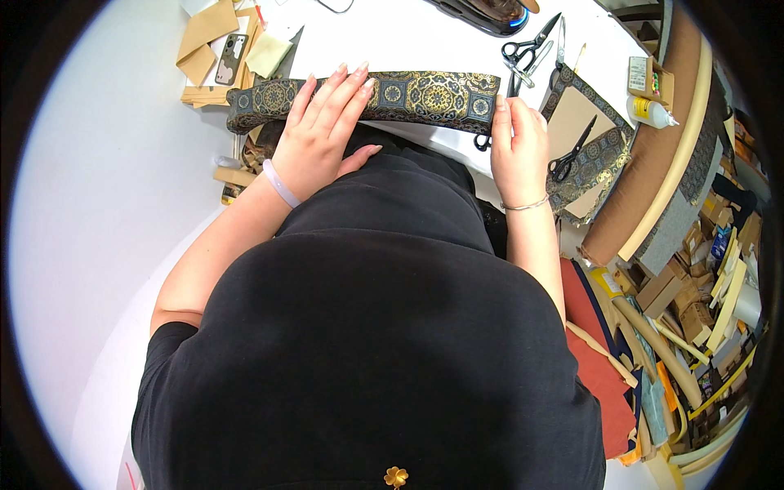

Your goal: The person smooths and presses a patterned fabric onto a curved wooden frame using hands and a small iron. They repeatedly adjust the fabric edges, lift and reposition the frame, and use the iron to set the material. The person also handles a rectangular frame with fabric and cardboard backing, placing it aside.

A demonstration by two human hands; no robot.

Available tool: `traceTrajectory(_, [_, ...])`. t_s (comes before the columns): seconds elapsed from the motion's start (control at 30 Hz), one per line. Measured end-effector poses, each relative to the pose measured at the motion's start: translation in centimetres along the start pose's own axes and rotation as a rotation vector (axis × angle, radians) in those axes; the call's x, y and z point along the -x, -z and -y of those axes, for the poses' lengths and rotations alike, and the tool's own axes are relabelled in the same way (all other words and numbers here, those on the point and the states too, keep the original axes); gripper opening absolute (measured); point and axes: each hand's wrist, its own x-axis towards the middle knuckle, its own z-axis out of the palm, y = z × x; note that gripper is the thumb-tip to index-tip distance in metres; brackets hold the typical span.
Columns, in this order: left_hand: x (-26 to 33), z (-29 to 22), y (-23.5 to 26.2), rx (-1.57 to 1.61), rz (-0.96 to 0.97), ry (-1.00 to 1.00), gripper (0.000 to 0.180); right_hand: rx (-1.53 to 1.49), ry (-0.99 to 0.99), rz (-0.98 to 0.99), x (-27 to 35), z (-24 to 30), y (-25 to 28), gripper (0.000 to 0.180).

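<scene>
A long band of black, gold and blue patterned brocade (433,96) lies along the table's near edge, stretching from left to right in front of me. Its left end bends down over the edge; whether it is stiffened inside I cannot tell. My left hand (325,118) rests across its left part, fingers stretched out flat on the fabric and thumb apart below. At the other end, my right hand (521,143) is closed, thumb and curled fingers pinching the right edge of the band. Just beyond this hand lie black-handled scissors (516,54).
On the white table (384,37) at right are a beige board edged with brocade (576,122), black scissors (574,153) on it, and a white glue bottle (652,112). A phone (232,59) lies on brown paper at left. Brown rolls (653,147) stand at right.
</scene>
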Motion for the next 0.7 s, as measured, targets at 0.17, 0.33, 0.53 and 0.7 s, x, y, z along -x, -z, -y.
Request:
traceTrajectory(0.17, [-0.1,0.1,-0.1,-0.015,0.012,0.021,0.086,-0.273,-0.294,0.079,0.4,-0.6,0.1,0.039])
traceTrajectory(0.33, [-0.2,0.0,0.0,-0.014,0.001,0.019,0.087,-0.566,-0.323,0.029,0.3,-0.5,-0.3,0.044])
traceTrajectory(0.53, [-0.2,0.0,0.1,-0.033,0.009,0.003,0.086,-0.492,-0.4,0.043,0.2,0.1,-0.6,0.041])
traceTrajectory(0.7, [-0.2,0.1,0.0,-0.05,0.003,-0.013,0.086,-0.531,-0.402,0.074,0.3,-0.2,-1.0,0.038])
